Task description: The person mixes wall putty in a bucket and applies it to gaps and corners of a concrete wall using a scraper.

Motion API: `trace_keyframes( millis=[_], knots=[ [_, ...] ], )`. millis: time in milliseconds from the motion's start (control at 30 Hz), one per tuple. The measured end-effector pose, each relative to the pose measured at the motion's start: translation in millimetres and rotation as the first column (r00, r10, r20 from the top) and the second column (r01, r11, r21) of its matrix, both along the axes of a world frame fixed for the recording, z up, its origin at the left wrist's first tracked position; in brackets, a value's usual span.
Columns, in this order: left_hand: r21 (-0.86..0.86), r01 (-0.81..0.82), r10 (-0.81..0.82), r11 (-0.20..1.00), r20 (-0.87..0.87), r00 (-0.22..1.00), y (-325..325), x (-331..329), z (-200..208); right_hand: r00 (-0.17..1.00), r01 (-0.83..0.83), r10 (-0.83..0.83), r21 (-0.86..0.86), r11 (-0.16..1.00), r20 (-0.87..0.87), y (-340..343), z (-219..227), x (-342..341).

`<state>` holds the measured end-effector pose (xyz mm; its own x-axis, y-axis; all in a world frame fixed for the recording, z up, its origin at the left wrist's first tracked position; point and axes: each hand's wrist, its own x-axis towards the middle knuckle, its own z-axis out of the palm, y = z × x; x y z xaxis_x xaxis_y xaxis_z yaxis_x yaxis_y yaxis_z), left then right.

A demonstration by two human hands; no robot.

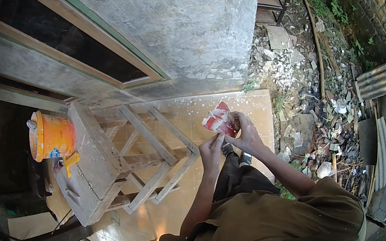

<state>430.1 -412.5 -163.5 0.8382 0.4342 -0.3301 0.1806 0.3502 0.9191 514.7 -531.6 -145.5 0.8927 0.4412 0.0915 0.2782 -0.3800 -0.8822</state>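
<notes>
In front of my body I hold a red, thin-looking piece smeared with white (218, 118); its exact kind is unclear. My right hand (248, 134) is closed around its right side, with the fingers curled behind and near its edge. At its lower edge, the fingertips of my left hand (211, 152) are pinched together close to my right thumb. Over to the left, an orange bucket (55, 136) with whitish smears stands on a wooden bench top (87, 153). Beside the bucket lies a yellow-handled tool (72, 164), its working end hard to make out.
Wooden legs and crossbars (146, 133) stick out from the bench over the tiled floor (195, 104), which has white spatters. A grey plastered wall (188, 29) with a wood-framed window (87, 36) rises ahead. Rubble (297, 103) covers the ground at right, by corrugated sheets (384, 78).
</notes>
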Motion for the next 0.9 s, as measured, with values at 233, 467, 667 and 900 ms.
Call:
trace_keyframes(
  millis=[233, 467, 667, 900],
  knots=[
    [0.188, -0.033, 0.049, 0.982, -0.083, 0.995, 27.6, 36.7, 3.7, 0.983, -0.181, 0.180, -0.049, 0.982, -0.015, 13.6, 12.0, 38.2],
    [0.297, -0.108, 0.106, 0.949, 0.023, 0.994, 58.9, 82.8, -4.5, 0.956, -0.293, 0.291, -0.136, 0.946, -0.036, 20.8, 21.7, 83.3],
    [0.288, -0.048, 0.040, 0.957, 0.034, 0.999, 89.6, 123.7, -38.9, 0.698, -0.168, 0.244, 0.178, 0.970, -0.673, 28.4, -42.4, 144.8],
    [0.282, 0.044, -0.002, 0.958, -0.148, 0.989, 108.3, 154.7, -103.2, 0.450, 0.045, 0.243, 0.294, 0.955, -0.859, 47.2, -107.6, 168.4]
  ],
)
